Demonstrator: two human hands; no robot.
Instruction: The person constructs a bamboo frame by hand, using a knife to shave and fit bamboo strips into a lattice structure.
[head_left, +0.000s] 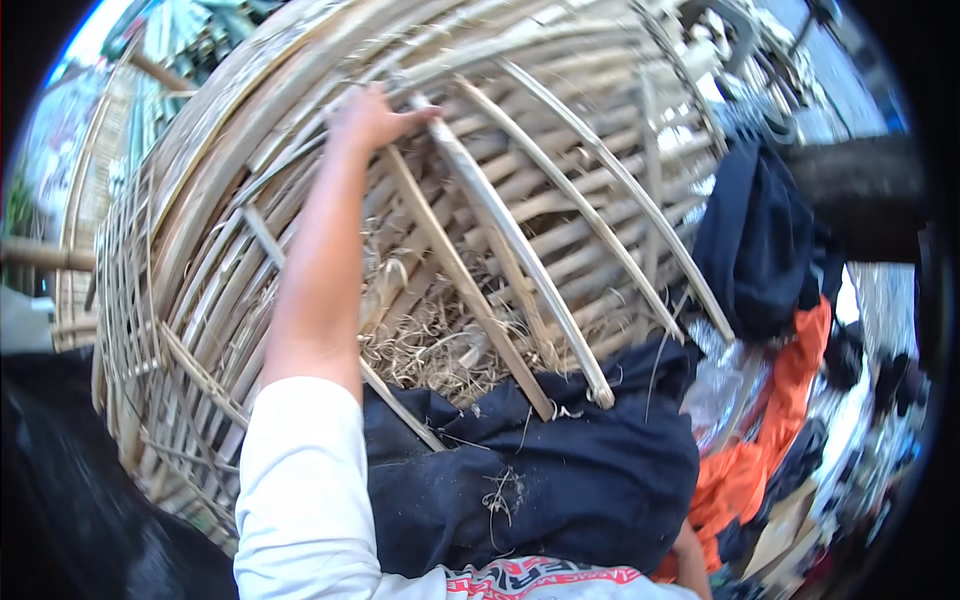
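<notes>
My left hand (372, 117) reaches up to the far side of a big curved frame of woven bamboo strips (580, 150). Its thumb is spread away from the fingers, toward the top of a loose pale bamboo strip (510, 240); the fingertips rest among the woven slats and are partly hidden. Nothing shows gripped in it. More bamboo strips (590, 215) slant down across the weave toward my lap. Of my right arm only a bit of skin (690, 560) appears at the lower right, beside my body; the hand itself is out of sight.
Dark cloth (540, 490) covers my lap, with bamboo shavings (440, 350) heaped at its far edge. To the right lie an orange cloth (760, 430), a dark garment (760, 240) and a thick log (860, 200). Black sheeting (80, 470) hangs at the left.
</notes>
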